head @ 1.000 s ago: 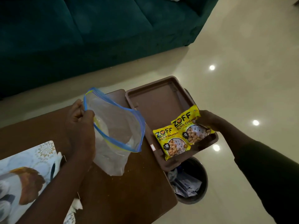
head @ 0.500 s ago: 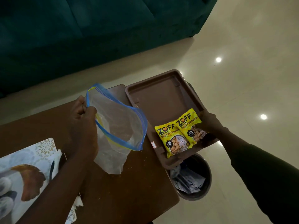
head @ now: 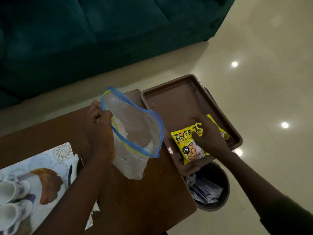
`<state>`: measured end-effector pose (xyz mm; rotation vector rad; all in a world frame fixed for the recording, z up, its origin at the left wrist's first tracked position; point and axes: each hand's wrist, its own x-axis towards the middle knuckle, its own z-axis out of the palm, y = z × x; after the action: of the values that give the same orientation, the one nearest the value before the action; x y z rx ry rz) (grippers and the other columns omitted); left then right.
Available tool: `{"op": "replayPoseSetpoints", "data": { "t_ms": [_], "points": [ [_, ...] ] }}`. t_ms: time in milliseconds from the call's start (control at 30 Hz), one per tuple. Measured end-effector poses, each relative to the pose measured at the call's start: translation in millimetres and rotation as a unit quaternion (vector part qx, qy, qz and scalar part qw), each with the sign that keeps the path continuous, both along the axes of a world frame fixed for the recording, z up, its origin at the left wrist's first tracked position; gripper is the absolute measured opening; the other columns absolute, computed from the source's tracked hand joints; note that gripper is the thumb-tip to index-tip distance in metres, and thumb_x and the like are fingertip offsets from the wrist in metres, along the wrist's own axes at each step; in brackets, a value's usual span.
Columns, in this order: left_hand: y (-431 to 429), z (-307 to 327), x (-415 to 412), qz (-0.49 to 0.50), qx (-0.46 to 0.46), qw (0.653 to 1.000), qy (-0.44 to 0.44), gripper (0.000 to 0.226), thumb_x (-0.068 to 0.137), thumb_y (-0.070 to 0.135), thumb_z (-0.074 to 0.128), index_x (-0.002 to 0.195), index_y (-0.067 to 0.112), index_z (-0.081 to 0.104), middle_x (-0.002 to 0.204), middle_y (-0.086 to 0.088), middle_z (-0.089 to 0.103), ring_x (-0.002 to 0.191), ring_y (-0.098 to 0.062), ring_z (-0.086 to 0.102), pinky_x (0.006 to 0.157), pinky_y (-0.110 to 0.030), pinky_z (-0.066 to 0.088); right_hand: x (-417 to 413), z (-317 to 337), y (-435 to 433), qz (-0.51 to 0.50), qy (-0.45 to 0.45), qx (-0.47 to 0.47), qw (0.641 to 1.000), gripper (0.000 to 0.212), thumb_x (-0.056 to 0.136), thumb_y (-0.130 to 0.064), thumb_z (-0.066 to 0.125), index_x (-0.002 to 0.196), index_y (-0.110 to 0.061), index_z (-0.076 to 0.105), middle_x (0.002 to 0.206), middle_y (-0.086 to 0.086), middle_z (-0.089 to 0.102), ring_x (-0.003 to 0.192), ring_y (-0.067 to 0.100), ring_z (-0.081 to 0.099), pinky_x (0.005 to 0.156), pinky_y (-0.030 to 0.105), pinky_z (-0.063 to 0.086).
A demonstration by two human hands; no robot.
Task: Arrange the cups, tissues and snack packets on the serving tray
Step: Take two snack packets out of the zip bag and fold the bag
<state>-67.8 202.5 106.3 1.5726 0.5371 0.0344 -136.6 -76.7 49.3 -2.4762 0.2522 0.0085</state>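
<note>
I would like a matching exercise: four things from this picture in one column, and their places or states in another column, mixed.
1. snack packets
2. zip bag
3. white cups
4. bin

a. on the floor under the tray's corner
b. on the table, near left corner
c. held open by the left hand
d. in the tray, under the right hand

Pairs: 1-d, 2-c, 3-b, 4-a

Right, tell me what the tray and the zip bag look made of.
Serving tray: apparently moulded plastic, matte brown, with rounded raised rim. Zip bag: thin clear plastic film, glossy and crumpled, see-through, with a blue-and-yellow zip strip; left hand pinches its mouth.
</note>
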Motion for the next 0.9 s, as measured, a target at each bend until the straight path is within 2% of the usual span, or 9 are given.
{"op": "replayPoseSetpoints", "data": {
  "t_ms": [167, 333, 500, 533, 633, 700, 767, 833, 900],
  "points": [
    [5.7, 2.3, 0.2, 0.018, -0.025, 0.999, 0.014, 0.027, 0.086, 0.009, 0.05, 0.067, 0.026, 0.06, 0.145, -0.013, 0.053, 0.13, -0.035, 0.053, 0.098, -0.047, 0.048, -34.8, 21.7, 90.0, 0.07, 0.03, 0.193, 0.978, 0.083, 0.065, -0.057, 0.078, 0.136, -0.036, 0.042, 0.136, -0.023, 0.049, 0.126, -0.004, 0.047, 0.102, 0.018, 0.042],
    [12.5, -0.9, -4.1, 0.007, -0.035, 0.999, 0.026, 0.017, 0.086, 0.007, 0.048, 0.071, 0.003, 0.055, 0.122, -0.032, 0.06, 0.103, -0.035, 0.06, 0.088, -0.05, 0.049, -38.5, 23.2, 142.7, 0.019, 0.081, 0.251, 0.964, 0.093, 0.055, -0.059, 0.084, 0.131, -0.052, 0.031, 0.137, -0.023, 0.047, 0.127, -0.003, 0.047, 0.101, 0.015, 0.042],
    [14.4, 10.7, -7.1, -0.014, -0.107, 0.993, 0.049, 0.025, 0.092, 0.016, 0.051, 0.067, 0.015, 0.053, 0.073, -0.007, 0.057, 0.07, -0.013, 0.052, 0.071, -0.035, 0.044, -25.6, 25.7, 166.4, -0.086, 0.168, 0.342, 0.921, 0.114, 0.058, -0.086, 0.053, 0.136, -0.004, 0.045, 0.127, 0.004, 0.052, 0.118, 0.015, 0.049, 0.086, 0.002, 0.041],
    [16.6, 12.8, -6.7, -0.053, -0.115, 0.991, 0.049, 0.025, 0.092, 0.024, 0.054, 0.068, 0.021, 0.056, 0.074, 0.003, 0.06, 0.075, -0.009, 0.059, 0.076, -0.038, 0.045, -24.5, 26.3, 163.7, -0.104, 0.114, 0.345, 0.926, 0.11, 0.058, -0.085, 0.056, 0.132, -0.003, 0.05, 0.126, 0.004, 0.055, 0.117, 0.017, 0.052, 0.09, 0.006, 0.044],
    [32.0, 6.9, -7.1, -0.196, -0.076, 0.977, 0.025, 0.02, 0.086, 0.046, 0.062, 0.095, 0.031, 0.071, 0.111, 0.014, 0.071, 0.111, -0.003, 0.064, 0.099, -0.05, 0.048, -25.3, 25.1, 143.8, -0.156, 0.006, 0.349, 0.924, 0.027, 0.085, -0.014, 0.069, 0.112, -0.014, 0.065, 0.108, 0.006, 0.07, 0.104, 0.022, 0.066, 0.094, 0.041, 0.053],
    [46.1, -2.5, -9.8, -0.276, -0.053, 0.959, 0.025, 0.04, 0.083, 0.044, 0.069, 0.121, 0.041, 0.063, 0.142, 0.006, 0.057, 0.135, -0.017, 0.05, 0.11, -0.051, 0.042, -22.8, 26.6, 121.8, -0.183, 0.035, 0.459, 0.869, 0.021, 0.086, 0.004, 0.062, 0.095, -0.013, 0.069, 0.086, 0.004, 0.075, 0.083, 0.021, 0.071, 0.081, 0.041, 0.058],
    [58.9, -12.8, -13.9, -0.351, -0.046, 0.934, 0.038, 0.063, 0.081, 0.038, 0.075, 0.137, 0.048, 0.048, 0.152, 0.025, 0.039, 0.142, 0.0, 0.034, 0.113, -0.031, 0.038, -18.5, 31.2, 101.4, -0.155, 0.091, 0.563, 0.806, 0.018, 0.087, 0.008, 0.056, 0.098, -0.003, 0.065, 0.077, 0.006, 0.075, 0.068, 0.017, 0.071, 0.065, 0.03, 0.059],
    [66.1, -22.2, -20.3, -0.404, -0.054, 0.91, 0.071, 0.08, 0.076, 0.035, 0.076, 0.144, 0.05, 0.036, 0.13, 0.053, 0.037, 0.12, 0.031, 0.036, 0.093, -0.004, 0.041, -15.6, 33.4, 86.9, -0.14, 0.162, 0.592, 0.777, 0.024, 0.09, 0.006, 0.052, 0.113, 0.004, 0.059, 0.082, 0.012, 0.071, 0.067, 0.016, 0.071, 0.061, 0.026, 0.058],
    [69.2, -31.3, -27.8, -0.423, -0.108, 0.891, 0.122, 0.085, 0.077, 0.023, 0.077, 0.144, 0.052, 0.033, 0.116, 0.053, 0.046, 0.105, 0.03, 0.051, 0.079, -0.003, 0.048, -12.7, 32.7, 82.1, -0.135, 0.192, 0.577, 0.783, 0.026, 0.091, 0.003, 0.052, 0.115, 0.004, 0.06, 0.084, 0.012, 0.071, 0.067, 0.016, 0.07, 0.063, 0.026, 0.059]
  ]
}}
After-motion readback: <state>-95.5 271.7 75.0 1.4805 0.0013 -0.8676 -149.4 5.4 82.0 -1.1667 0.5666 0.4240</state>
